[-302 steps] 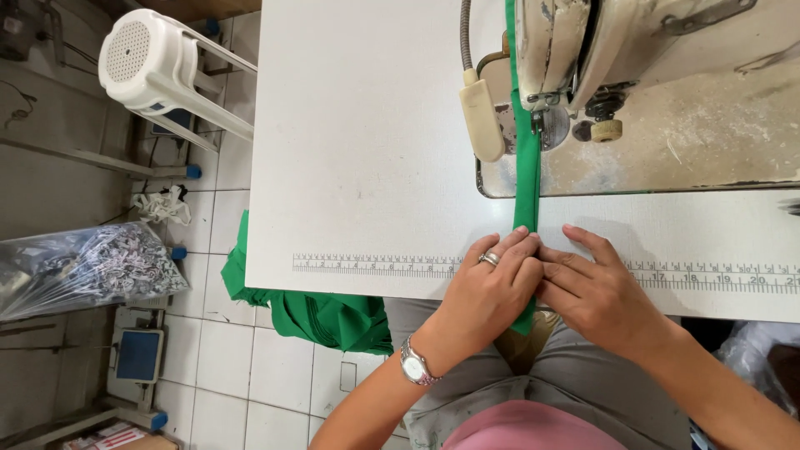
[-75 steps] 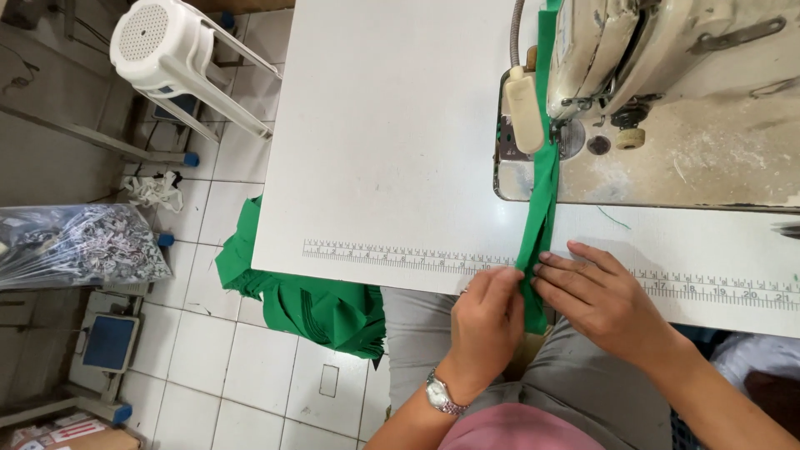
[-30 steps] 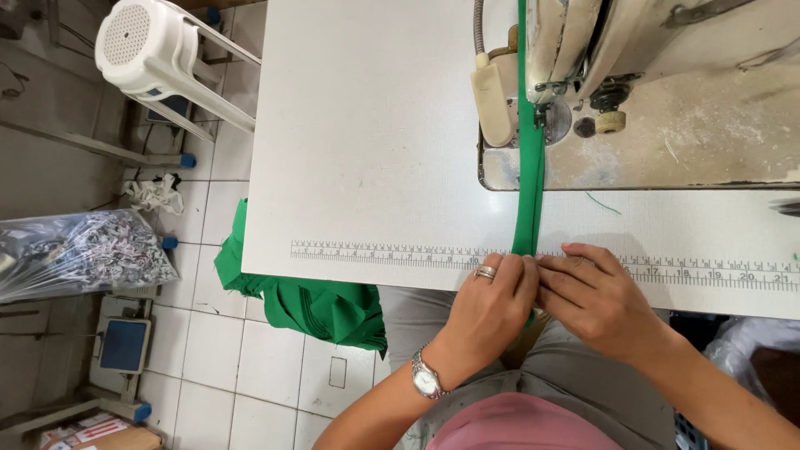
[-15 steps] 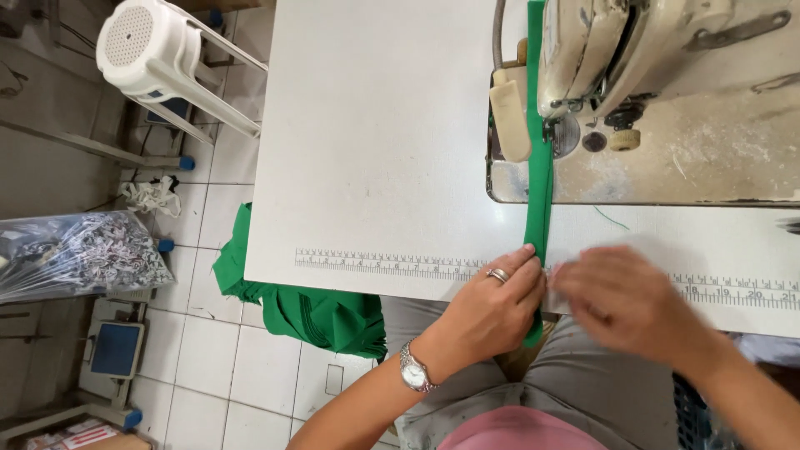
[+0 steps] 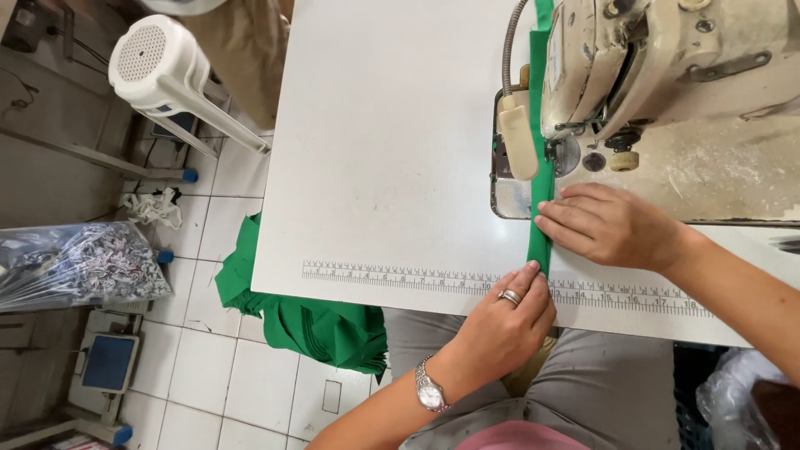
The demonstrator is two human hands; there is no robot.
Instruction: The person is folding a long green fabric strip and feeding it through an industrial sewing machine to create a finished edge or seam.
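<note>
Feeding the seam: your right hand (image 5: 612, 225) lies flat, pressing the green strip (image 5: 540, 200) just before the sewing machine (image 5: 667, 75); your left hand (image 5: 508, 321) pinches its tail. Next, keep edges aligned.

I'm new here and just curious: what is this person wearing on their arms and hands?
Both forearms are bare, with no sleeves in view. The left hand has a silver-coloured ring on one finger, and a metal-banded wristwatch with a round pale face sits on that wrist. The right hand shows no jewellery or glove.
</note>
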